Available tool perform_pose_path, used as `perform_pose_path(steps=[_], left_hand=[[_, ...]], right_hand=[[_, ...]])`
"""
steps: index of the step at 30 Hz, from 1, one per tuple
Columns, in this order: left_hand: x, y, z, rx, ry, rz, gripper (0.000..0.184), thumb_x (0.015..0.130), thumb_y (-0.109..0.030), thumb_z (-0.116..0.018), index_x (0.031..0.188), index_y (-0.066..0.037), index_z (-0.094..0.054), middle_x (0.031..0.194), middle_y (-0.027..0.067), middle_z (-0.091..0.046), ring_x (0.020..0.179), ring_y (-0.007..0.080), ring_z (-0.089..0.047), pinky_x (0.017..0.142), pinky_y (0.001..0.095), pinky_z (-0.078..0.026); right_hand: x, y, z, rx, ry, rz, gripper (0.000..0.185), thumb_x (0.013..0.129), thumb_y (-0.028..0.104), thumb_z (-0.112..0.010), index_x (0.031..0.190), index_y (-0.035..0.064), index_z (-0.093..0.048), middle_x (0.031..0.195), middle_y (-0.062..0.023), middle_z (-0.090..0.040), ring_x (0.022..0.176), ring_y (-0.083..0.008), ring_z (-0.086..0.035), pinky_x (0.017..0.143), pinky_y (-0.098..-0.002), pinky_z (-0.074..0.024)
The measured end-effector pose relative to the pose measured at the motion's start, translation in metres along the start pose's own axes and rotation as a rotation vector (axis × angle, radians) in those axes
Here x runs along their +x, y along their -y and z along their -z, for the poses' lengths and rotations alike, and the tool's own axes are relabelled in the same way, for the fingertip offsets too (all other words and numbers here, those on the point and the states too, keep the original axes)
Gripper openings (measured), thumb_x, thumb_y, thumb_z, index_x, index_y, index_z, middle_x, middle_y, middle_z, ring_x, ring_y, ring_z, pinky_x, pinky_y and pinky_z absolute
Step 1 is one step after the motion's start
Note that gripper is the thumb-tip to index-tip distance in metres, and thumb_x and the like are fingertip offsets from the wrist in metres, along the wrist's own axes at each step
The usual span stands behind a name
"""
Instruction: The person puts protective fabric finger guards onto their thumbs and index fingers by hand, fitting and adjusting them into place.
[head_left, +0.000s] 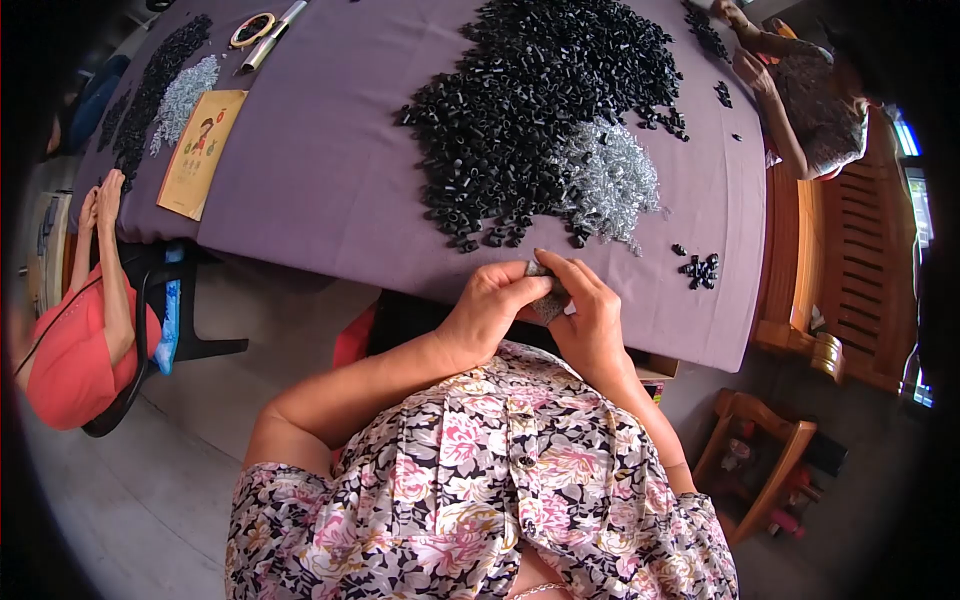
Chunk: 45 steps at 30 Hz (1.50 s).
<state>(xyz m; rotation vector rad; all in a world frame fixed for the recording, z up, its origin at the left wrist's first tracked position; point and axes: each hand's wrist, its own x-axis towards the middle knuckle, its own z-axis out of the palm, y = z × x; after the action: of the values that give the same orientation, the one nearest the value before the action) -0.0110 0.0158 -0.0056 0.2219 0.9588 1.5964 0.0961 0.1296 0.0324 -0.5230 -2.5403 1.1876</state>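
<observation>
My left hand (492, 308) and my right hand (588, 308) meet at the table's front edge, fingers closed. Between them is a small grey piece (547, 295) that looks like cloth or a finger wrap; anything smaller in the fingertips is hidden. Just beyond my hands, a large heap of small black parts (530, 90) covers the purple cloth (320, 130). A pile of small clear pieces (608, 185) lies against its right front side. To the right of my hands sits a little cluster of black parts (701, 271).
A person in red (90, 340) works at the left, near more black parts (160, 90), clear pieces (187, 92) and a yellow booklet (203, 155). Another person (815, 100) is at the upper right. A wooden stool (760, 460) stands at the lower right.
</observation>
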Motion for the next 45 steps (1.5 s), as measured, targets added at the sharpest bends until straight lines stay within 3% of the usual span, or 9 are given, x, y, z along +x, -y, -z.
perform_pose_path(steps=[12,25,36,40,45], left_hand=[[0.001,0.003,-0.003,0.000,-0.028,-0.049,0.019,0.096,-0.015,-0.053,0.099,-0.002,-0.067,0.089,0.0022,-0.066,0.083,0.0090,-0.063,0.076,0.0254,-0.052],[-0.002,0.000,-0.005,0.040,-0.003,-0.025,0.024,0.098,-0.017,-0.052,0.107,0.001,-0.066,0.099,0.0047,-0.067,0.091,0.0110,-0.064,0.080,0.0270,-0.053],[0.005,-0.007,-0.004,0.177,0.030,0.108,0.025,0.098,-0.020,-0.051,0.104,0.000,-0.066,0.096,0.0044,-0.067,0.089,0.0111,-0.064,0.078,0.0277,-0.054],[0.003,-0.004,-0.007,0.124,0.005,0.063,0.026,0.098,-0.020,-0.051,0.105,-0.001,-0.067,0.097,0.0046,-0.067,0.089,0.0113,-0.065,0.079,0.0276,-0.054],[0.003,-0.005,-0.005,0.169,0.008,0.061,0.026,0.099,-0.021,-0.051,0.105,-0.001,-0.067,0.099,0.0047,-0.067,0.090,0.0115,-0.065,0.080,0.0275,-0.054]], right_hand=[[0.000,0.002,-0.002,-0.094,-0.001,0.070,0.055,0.070,-0.004,-0.065,0.124,-0.0012,-0.057,0.100,-0.0197,-0.064,0.091,-0.0387,-0.065,0.077,-0.0411,-0.0532],[-0.004,-0.012,-0.008,0.001,-0.011,0.058,0.057,0.067,-0.009,-0.056,0.124,-0.0013,-0.058,0.104,-0.0222,-0.064,0.095,-0.0401,-0.064,0.083,-0.0422,-0.0521],[-0.009,-0.017,-0.003,-0.060,-0.030,0.073,0.056,0.068,-0.010,-0.056,0.123,-0.0014,-0.059,0.105,-0.0214,-0.065,0.096,-0.0393,-0.065,0.083,-0.0418,-0.0531],[-0.007,-0.014,-0.008,0.093,-0.085,0.004,0.053,0.069,-0.009,-0.057,0.121,-0.0007,-0.060,0.103,-0.0202,-0.066,0.094,-0.0389,-0.065,0.081,-0.0413,-0.0532],[-0.006,-0.016,-0.002,-0.003,-0.020,0.017,0.052,0.069,-0.009,-0.058,0.120,-0.0006,-0.060,0.102,-0.0205,-0.066,0.094,-0.0393,-0.065,0.081,-0.0415,-0.0530]])
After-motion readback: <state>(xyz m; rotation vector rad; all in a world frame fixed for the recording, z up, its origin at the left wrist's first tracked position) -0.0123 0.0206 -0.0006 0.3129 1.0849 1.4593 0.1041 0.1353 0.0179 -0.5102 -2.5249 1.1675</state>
